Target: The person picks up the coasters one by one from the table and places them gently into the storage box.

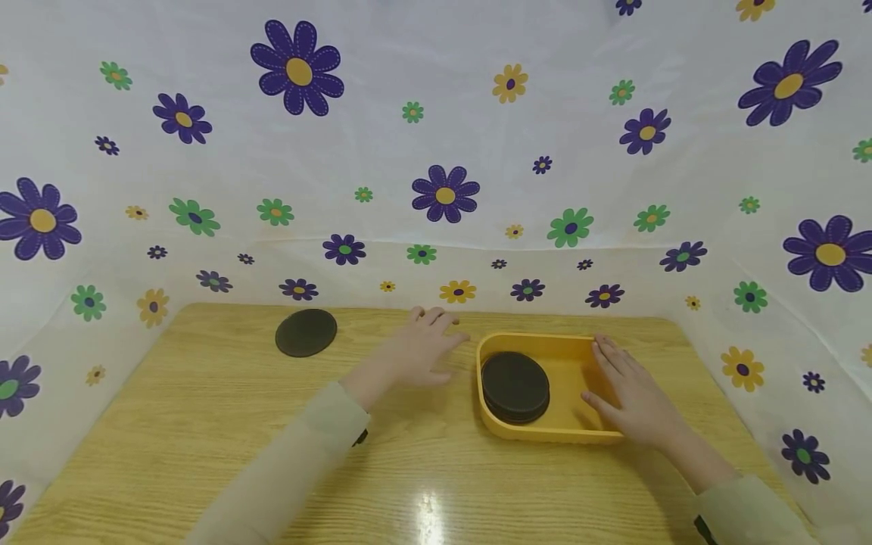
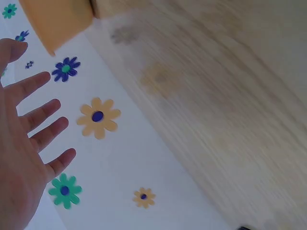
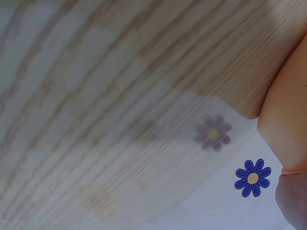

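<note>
My left hand (image 1: 425,350) hovers over the table just left of a yellow-orange tray (image 1: 545,435), fingers spread, holding nothing. In the left wrist view, the same hand (image 2: 29,139) shows an empty palm with its fingers apart. My right hand (image 1: 630,397) rests on the tray's right edge, fingers extended along the rim and thumb over the inside. Only a fingertip of it appears at the rim in the right wrist view. A stack of round black coasters (image 1: 515,384) lies in the tray's left part. Another flat black coaster (image 1: 306,333) lies on the table at the back left.
The wooden table (image 1: 225,424) has a pale grain and a glare spot near the front. A white cloth (image 1: 381,144) printed with purple, green and yellow flowers stands behind the table and along both sides.
</note>
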A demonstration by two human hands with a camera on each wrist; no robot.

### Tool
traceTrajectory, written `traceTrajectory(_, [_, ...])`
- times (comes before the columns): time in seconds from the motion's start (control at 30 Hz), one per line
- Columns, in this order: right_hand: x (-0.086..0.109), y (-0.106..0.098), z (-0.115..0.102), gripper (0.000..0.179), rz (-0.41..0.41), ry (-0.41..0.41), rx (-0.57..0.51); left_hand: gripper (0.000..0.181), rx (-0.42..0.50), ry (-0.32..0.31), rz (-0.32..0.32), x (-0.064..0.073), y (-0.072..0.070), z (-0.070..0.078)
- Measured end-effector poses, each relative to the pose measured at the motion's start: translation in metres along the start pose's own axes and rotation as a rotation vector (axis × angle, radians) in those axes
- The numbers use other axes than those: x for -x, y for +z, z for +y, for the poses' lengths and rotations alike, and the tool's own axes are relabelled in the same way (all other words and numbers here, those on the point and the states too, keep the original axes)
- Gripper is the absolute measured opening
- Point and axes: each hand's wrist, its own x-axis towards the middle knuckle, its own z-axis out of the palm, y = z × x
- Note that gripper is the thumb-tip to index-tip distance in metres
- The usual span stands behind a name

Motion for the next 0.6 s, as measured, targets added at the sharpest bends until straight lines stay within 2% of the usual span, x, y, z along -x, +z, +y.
traceTrajectory(0.17, [0.0,0.001,0.001,0.082,-0.002,-0.006,0.001,0.064,-0.003,-0.062,-0.029,0.016,0.007,-0.019])
traceTrajectory(0.33, [0.0,0.001,0.002,0.082,-0.008,-0.001,-0.005,0.065,0.044,-0.126,-0.055,0.032,0.015,-0.034])
traceTrajectory(0.6, [0.0,0.0,0.001,0.083,-0.026,0.006,-0.013,0.067,0.118,-0.198,-0.029,0.056,0.034,-0.057])
